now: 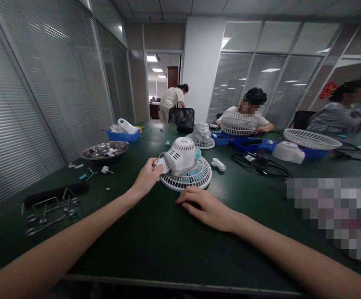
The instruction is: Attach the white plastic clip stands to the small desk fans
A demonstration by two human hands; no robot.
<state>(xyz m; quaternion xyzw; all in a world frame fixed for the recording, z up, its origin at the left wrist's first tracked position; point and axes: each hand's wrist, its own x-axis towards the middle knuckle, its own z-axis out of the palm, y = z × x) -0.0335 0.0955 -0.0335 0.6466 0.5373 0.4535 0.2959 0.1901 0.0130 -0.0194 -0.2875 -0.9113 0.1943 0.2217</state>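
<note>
A white electric fan head (182, 155) lies grille-down on the green table, its vented motor housing on top and blue blades showing through the grille (195, 178). My left hand (149, 176) is closed around the white bracket part (161, 165) at the housing's left side. My right hand (203, 207) rests on the tabletop just in front of the grille, fingers loosely spread and holding nothing. To the right of the fan lies a small white plastic part (218, 164). A second fan head (202, 135) stands behind.
A metal bowl (105, 151) of small parts and a blue tray (124, 135) stand left. Metal clips (52, 209) lie nearer. Black cables (258, 164), a white cover (289, 152) and grilles (313, 139) are right. Two people sit across the table; another bends near the doorway.
</note>
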